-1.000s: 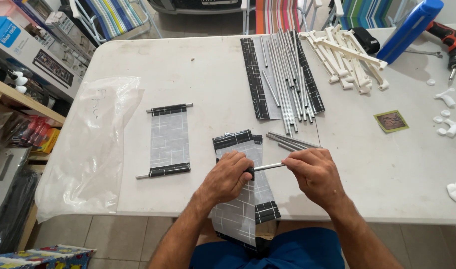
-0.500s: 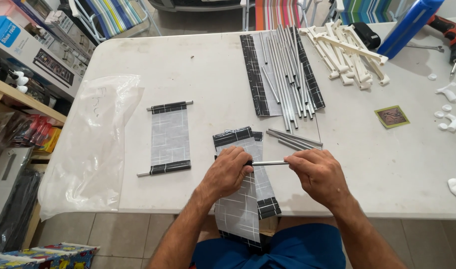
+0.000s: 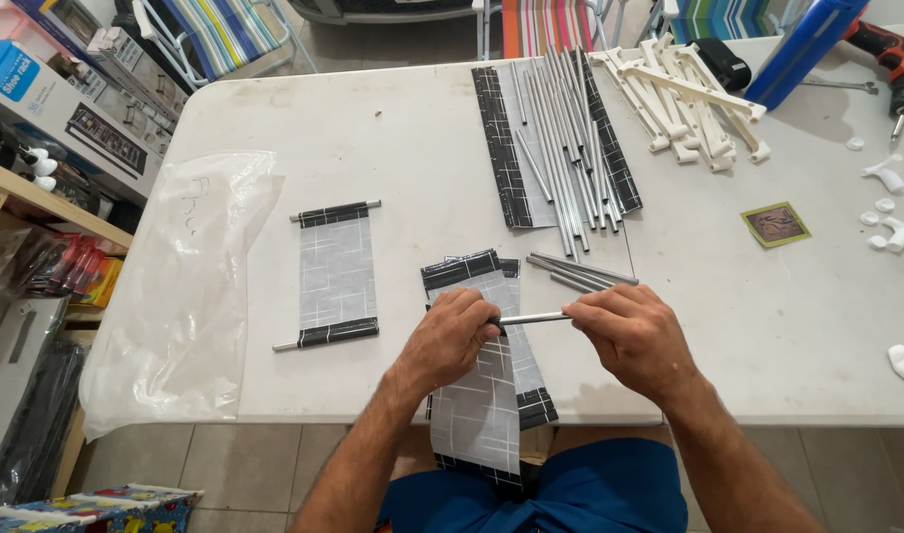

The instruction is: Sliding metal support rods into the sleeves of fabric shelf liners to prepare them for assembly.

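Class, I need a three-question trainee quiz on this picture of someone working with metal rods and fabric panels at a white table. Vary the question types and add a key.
1. True or false: both hands grip the same thin metal rod.
2. Which lies at the table's left edge? A) a red toolbox B) a clear plastic bag C) a paint tin
3. Fill in: the finished fabric panel left of the hands has a rod through ____ ends.

Key
1. True: the left hand and right hand hold it level over the stacked fabric panels.
2. B
3. both
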